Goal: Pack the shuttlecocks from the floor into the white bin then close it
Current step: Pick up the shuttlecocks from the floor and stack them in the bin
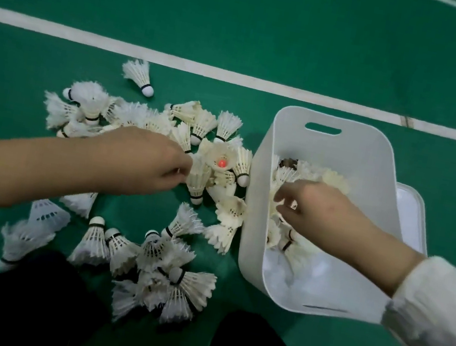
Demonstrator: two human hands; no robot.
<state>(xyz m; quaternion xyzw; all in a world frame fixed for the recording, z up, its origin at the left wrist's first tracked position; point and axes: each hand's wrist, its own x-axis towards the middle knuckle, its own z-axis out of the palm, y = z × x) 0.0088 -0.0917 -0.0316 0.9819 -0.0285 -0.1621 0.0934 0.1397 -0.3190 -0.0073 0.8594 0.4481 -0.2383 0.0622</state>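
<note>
Pinching a shuttlecock off the floor with the left hand. Reaching into the bin with the right hand; cannot tell if holding any.

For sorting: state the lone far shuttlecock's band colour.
The lone shuttlecock has a dark band, white cork; head view.

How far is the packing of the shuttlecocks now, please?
Done: some shuttlecocks already lie in the white bin. In hand: the right hand is down inside the bin, and the left hand pinches a shuttlecock on the floor pile. Left: the big pile, one stray near the white line, and the lid beside the bin, not on.
</note>
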